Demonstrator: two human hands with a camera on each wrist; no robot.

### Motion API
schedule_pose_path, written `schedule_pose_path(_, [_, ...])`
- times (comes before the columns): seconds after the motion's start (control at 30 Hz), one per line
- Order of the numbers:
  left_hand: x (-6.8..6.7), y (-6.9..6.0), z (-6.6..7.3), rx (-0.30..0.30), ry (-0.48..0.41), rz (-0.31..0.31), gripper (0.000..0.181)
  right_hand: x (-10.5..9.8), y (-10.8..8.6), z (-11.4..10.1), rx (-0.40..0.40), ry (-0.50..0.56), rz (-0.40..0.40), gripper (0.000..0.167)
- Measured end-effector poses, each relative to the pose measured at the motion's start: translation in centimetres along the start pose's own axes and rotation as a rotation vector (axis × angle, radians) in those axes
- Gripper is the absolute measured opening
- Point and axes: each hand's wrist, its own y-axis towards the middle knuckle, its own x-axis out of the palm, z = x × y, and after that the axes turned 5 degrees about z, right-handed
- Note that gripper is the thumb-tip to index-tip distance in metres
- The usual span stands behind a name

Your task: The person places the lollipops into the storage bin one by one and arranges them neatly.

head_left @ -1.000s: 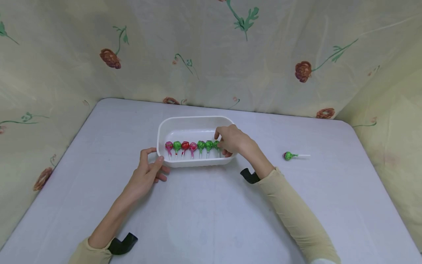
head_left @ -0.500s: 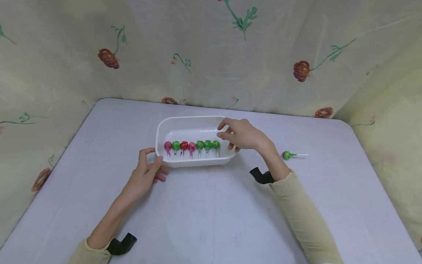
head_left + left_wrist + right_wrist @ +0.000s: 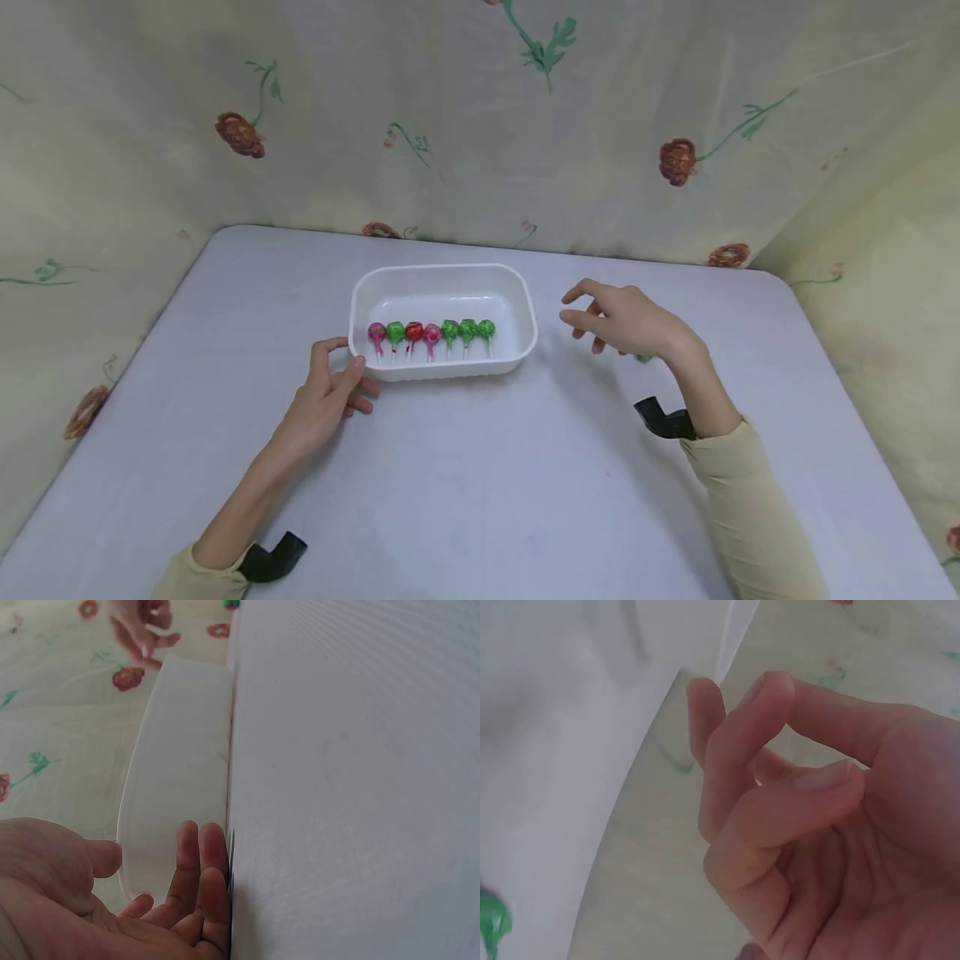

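A white tray (image 3: 442, 373) stands on the table, and in it several wrapped lollipops (image 3: 431, 334), pink, green and red, lie side by side in one row, heads toward the far side. My left hand (image 3: 322, 400) holds the tray's near left corner, thumb at the rim; the left wrist view shows its other fingers against the outer wall (image 3: 176, 765). To the right of the tray my right hand (image 3: 626, 318) hovers over the table, fingers loosely bent, holding nothing. Beneath it a green lollipop (image 3: 645, 357) is mostly hidden; its green head (image 3: 493, 919) shows in the right wrist view.
A white cloth covers the table (image 3: 480, 483). Behind it hangs a pale curtain (image 3: 450, 108) with a flower print, which also runs along both sides. Each wrist bears a black camera mount (image 3: 273, 557).
My right hand has drawn out of the tray and moved right, leaving the rightmost green lollipop in the row. It now covers most of the loose lollipop. My left hand stays at the corner.
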Motion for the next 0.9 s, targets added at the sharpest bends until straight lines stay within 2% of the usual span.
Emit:
schedule_pose_path(0.2, [-0.1, -0.1, 0.0, -0.011, -0.007, -0.006, 0.059, -1.3, -1.5, 3.9, 0.072, 0.002, -0.017, 0.048])
schedule_pose_path(0.47, [0.0, -0.1, 0.0, -0.007, 0.004, -0.006, 0.061, -1.9, -2.8, 8.2, 0.133, -0.053, -0.028, 0.048])
schedule_pose_path(0.7, [0.0, -0.2, 0.0, -0.015, -0.001, -0.009, 0.060, -1.5, -2.4, 10.0, 0.176, -0.112, -0.067, 0.046])
schedule_pose_path(0.9, [0.0, -0.2, 0.1, -0.014, -0.007, -0.010, 0.059, -0.8, -2.1, 10.5, 0.201, -0.173, -0.060, 0.038])
